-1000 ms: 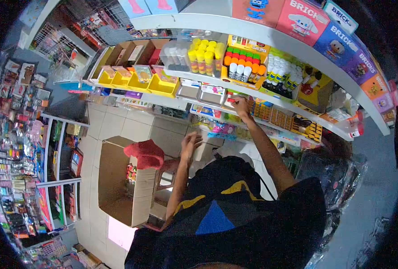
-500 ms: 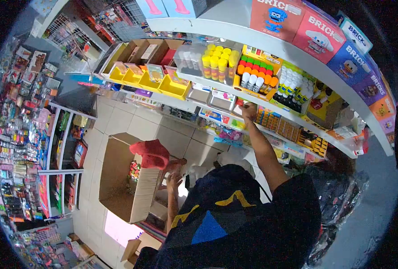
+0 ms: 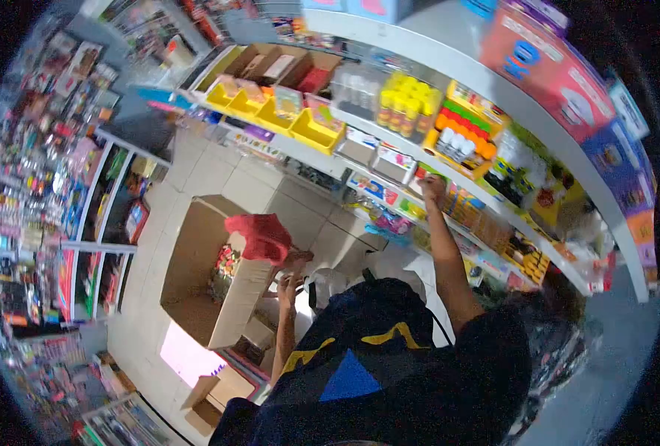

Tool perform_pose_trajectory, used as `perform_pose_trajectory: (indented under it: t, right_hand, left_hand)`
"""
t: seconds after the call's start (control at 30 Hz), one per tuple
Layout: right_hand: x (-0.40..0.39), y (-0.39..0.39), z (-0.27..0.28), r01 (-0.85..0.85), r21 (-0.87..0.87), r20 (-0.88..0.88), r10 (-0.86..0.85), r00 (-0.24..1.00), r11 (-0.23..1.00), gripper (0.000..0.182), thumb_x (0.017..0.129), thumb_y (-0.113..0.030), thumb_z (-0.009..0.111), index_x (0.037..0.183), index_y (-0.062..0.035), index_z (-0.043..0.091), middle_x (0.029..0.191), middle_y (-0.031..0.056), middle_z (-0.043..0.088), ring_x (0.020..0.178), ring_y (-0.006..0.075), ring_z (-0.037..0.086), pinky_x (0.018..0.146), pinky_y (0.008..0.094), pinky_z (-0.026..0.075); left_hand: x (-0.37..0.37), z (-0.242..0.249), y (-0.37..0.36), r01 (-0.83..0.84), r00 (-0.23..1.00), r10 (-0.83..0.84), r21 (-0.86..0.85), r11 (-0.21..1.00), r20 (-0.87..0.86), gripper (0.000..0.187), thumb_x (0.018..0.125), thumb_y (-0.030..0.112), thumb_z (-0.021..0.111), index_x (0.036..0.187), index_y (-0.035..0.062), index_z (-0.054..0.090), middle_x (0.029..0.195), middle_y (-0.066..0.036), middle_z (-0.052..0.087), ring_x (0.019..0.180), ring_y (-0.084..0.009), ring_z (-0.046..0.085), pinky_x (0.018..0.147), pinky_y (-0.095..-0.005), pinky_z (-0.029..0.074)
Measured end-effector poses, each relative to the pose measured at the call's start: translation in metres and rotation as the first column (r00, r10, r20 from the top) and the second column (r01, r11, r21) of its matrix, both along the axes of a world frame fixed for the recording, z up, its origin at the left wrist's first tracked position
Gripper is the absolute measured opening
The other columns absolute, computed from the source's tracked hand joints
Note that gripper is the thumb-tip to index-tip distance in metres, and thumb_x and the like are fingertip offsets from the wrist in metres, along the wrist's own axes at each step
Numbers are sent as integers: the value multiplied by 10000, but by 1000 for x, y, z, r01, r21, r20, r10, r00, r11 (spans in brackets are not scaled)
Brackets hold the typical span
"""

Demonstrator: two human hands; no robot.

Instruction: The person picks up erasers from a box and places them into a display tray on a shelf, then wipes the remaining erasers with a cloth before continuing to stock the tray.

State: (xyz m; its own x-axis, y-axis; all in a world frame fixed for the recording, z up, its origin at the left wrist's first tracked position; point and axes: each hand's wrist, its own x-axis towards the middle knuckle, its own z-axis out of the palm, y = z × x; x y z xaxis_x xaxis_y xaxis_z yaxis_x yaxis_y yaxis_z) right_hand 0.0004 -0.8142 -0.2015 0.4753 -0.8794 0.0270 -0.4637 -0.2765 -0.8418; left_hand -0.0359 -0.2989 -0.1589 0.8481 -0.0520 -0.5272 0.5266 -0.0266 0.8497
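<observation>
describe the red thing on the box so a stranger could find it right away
Start at the big open brown cardboard box standing on the tiled floor below the shelves. On its upper right corner, just above the person's left hand, lies a crumpled red cloth. It is the only soft, plain red thing there; the box's contents are small and multicoloured.

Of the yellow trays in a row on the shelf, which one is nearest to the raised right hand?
The yellow tray at the right end of the row. It lies closest to the right hand; the other trays stand farther left along the shelf.
</observation>
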Motion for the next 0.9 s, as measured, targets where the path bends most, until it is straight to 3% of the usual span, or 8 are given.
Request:
perform_pose_trajectory:
  t: [0.13,0.17,0.23,0.3,0.37,0.5,0.53,0.9]
  right_hand:
    - [1,10,6,160,-467,169,-90,981,869,297,688,-164,717,889,-7,567,919,176,584,866,290,557,744,393,448]
    - [4,13,-1,245,-384,316,-123,941,890,245,732,-59,662,936,4,542,929,169,571,846,279,541,745,372,445]
    - [-1,67,63,108,-91,446,-56,893,990,298,806,21,548,1093,28,466,1031,138,535,899,227,531,771,310,436]
    - [-3,115,85,-112,-176,490,186,851,978,219,839,4,504,1052,25,457,933,109,522,837,220,505,763,316,425]
    - [-6,162,98,-413,-355,360,531,768,839,96,833,-22,513,918,5,477,882,97,508,775,204,492,696,293,421]
    - [-17,256,64,-840,-157,220,847,484,520,120,829,-33,537,947,-14,535,819,65,539,701,133,514,609,259,428]
    - [-19,278,71,-924,59,217,899,381,377,126,839,-67,540,955,-17,541,916,123,533,789,225,555,680,303,450]
    - [65,465,136,-969,-241,226,974,-1,56,108,829,-55,548,930,-17,551,886,106,532,754,231,538,669,310,436]
  left_hand:
    - [2,-3,18,-110,965,96,43,993,243,235,891,266,547,993,55,537,847,-70,604,754,-144,590,660,-267,477]
    - [3,12,18,-165,948,130,100,981,289,235,891,260,547,989,48,541,842,-67,603,754,-135,582,665,-262,470]
    - [3,28,26,-260,916,184,179,949,356,236,891,249,548,988,34,543,841,-63,604,761,-124,572,673,-258,460]
    - [-1,38,42,-338,887,230,223,914,400,240,891,237,548,993,20,539,846,-59,607,776,-121,567,678,-259,452]
    - [-5,64,51,-442,842,299,257,859,449,244,884,213,553,1007,3,533,851,-70,612,780,-131,569,673,-276,455]
    - [-26,91,81,-558,790,305,418,717,533,253,858,166,578,1036,-5,527,860,-96,609,789,-163,572,691,-282,454]
    - [-31,93,90,-568,785,310,424,705,536,261,852,161,585,1044,-5,526,868,-97,608,794,-168,571,700,-283,453]
    - [-67,98,229,-496,842,36,747,442,538,560,668,146,719,1158,43,469,1164,-168,507,1076,-357,478,896,-415,392]
